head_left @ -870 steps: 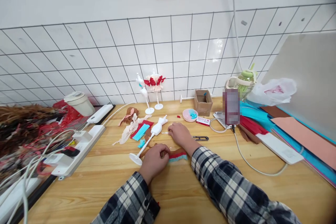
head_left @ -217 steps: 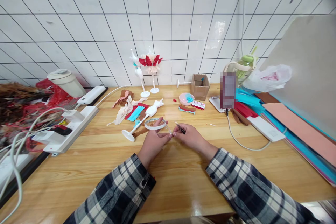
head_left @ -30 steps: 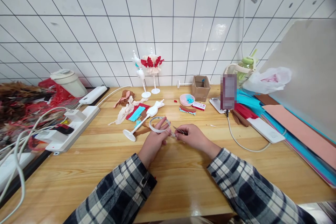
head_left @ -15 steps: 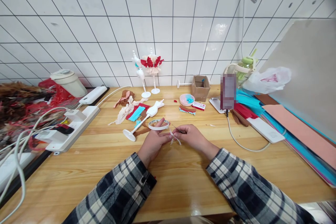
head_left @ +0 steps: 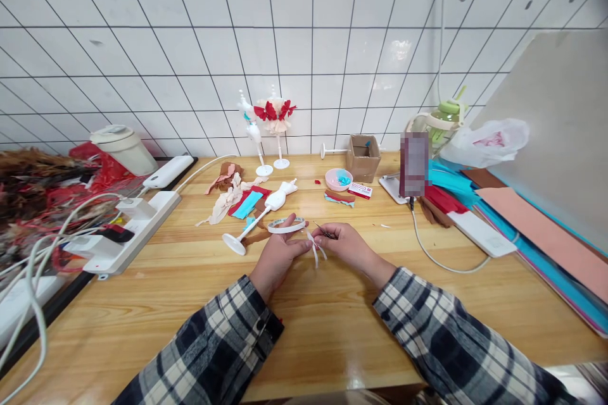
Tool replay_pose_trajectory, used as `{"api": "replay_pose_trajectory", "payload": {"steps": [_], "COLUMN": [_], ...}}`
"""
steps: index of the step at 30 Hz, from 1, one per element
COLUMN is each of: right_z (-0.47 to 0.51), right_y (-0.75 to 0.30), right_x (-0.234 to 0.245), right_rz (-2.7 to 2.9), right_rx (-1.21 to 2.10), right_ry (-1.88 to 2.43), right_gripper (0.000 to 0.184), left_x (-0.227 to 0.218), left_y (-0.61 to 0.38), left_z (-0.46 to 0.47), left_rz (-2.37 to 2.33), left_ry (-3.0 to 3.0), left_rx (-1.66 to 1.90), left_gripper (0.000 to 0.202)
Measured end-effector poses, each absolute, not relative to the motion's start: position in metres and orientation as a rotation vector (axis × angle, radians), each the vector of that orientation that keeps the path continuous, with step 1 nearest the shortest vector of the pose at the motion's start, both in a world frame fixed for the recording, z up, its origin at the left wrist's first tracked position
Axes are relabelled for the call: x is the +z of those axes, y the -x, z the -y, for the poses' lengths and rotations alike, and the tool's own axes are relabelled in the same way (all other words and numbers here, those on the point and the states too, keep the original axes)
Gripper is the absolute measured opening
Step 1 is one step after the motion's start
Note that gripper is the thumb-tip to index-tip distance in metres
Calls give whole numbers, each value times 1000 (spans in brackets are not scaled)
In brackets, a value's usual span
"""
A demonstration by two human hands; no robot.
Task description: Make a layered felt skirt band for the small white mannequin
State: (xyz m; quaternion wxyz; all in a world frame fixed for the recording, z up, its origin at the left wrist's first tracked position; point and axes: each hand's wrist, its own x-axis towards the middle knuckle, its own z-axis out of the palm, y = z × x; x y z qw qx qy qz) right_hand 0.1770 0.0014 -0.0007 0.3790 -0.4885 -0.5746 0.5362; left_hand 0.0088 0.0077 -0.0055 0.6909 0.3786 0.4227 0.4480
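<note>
My left hand point(head_left: 279, 253) holds a thin white roll of tape point(head_left: 285, 224) over its fingers, just above the wooden table point(head_left: 332, 323). A short loose white strip point(head_left: 314, 249) hangs between both hands. My right hand point(head_left: 349, 245) is closed on small metal scissors point(head_left: 323, 230) whose tip points left toward the strip. A white doll mannequin on a stand point(head_left: 260, 214) lies just behind my left hand, beside scraps of red, blue and beige paper point(head_left: 240, 199).
Two dressed mannequins point(head_left: 270, 123) stand by the tiled wall. A pink dish point(head_left: 338, 179), cardboard box point(head_left: 363, 157), phone point(head_left: 414, 164) with cable and coloured sheets point(head_left: 541, 234) lie right. Power strips point(head_left: 128, 231), cables and feathers point(head_left: 33, 183) crowd the left.
The tape roll has tilted flatter over my left fingers, and the white strip between my hands now hangs lower and longer. Both hands stay in about the same place.
</note>
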Motion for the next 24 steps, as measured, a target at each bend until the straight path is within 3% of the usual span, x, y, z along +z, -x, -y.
{"api": "replay_pose_trajectory", "payload": {"steps": [7, 16, 22, 24], "right_z": [-2, 6, 4, 1], "right_y": [-177, -176, -179, -183], "right_x": [-1, 2, -2, -2], "right_rz": [1531, 1849, 1580, 1476], "right_rx": [1370, 758, 1175, 1173], "right_ry": [1230, 1320, 1248, 1304], "right_gripper": [22, 18, 47, 46], "left_x": [-5, 6, 7, 8], "left_y": [-8, -8, -6, -6], "left_z": [-9, -8, -9, -8], "left_rz": [-932, -904, -887, -901], "left_ry": [-868, -699, -686, -686], "left_rx": [977, 979, 1025, 1025], "left_gripper": [87, 84, 85, 84]}}
